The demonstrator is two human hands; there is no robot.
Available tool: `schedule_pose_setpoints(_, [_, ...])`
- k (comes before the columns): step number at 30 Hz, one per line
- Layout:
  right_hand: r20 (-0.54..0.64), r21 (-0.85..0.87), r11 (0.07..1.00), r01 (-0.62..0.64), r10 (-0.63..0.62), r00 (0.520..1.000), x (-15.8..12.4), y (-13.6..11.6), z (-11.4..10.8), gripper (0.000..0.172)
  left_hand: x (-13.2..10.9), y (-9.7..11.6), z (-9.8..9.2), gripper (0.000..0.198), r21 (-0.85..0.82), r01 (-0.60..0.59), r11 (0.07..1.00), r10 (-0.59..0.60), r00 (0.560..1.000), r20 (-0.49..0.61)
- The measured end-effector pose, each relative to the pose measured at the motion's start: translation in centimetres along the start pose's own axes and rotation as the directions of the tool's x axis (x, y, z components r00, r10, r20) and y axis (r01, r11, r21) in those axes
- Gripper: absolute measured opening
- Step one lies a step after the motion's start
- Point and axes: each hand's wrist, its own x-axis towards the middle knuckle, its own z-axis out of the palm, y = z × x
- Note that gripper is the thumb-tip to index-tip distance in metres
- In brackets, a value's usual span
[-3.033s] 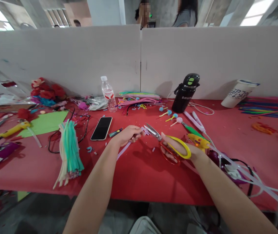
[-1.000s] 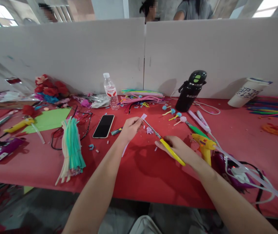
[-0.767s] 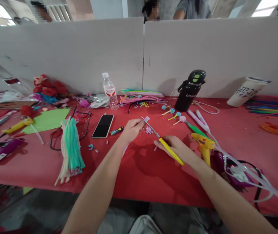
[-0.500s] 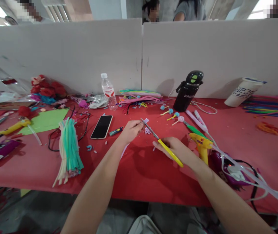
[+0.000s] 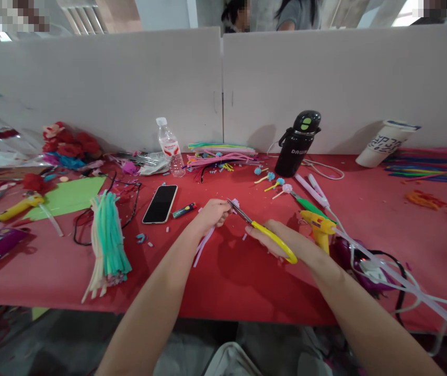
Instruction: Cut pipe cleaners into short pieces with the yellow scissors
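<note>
Left hand (image 5: 216, 213), head view, is grasping a strip (image 5: 203, 245), its tail trailing below the fist over the table (image 5: 227, 292). Right hand (image 5: 272, 236) is gripping scissors (image 5: 263, 229), blade tips lying at the left hand's fingertip side. Strip is appearing thin, pale lilac; scissors are showing yellow handle, silver blades.
</note>
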Motion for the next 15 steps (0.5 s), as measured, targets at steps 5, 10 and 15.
schedule_pose_setpoints(5, [0.107, 0.031, 0.986, -0.166, 0.162, 0.981, 1.1, 1.3, 0.7, 0.057, 0.3, -0.4, -0.3, 0.018, -0.029, 0.041, 0.999, -0.041, 0.999, 0.011])
schedule_pose_setpoints(10, [0.113, 0.032, 0.981, -0.189, 0.184, 0.976, 1.3, 1.3, 0.7, 0.051, 0.3, -0.3, -0.5, 0.019, -0.086, 0.072, 0.994, -0.068, 0.996, 0.054])
schedule_pose_setpoints(15, [0.109, 0.064, 0.976, -0.209, 0.202, 0.973, 1.4, 1.3, 0.9, 0.046, 0.3, -0.3, -0.6, 0.019, -0.093, 0.086, 0.992, -0.079, 0.994, 0.072])
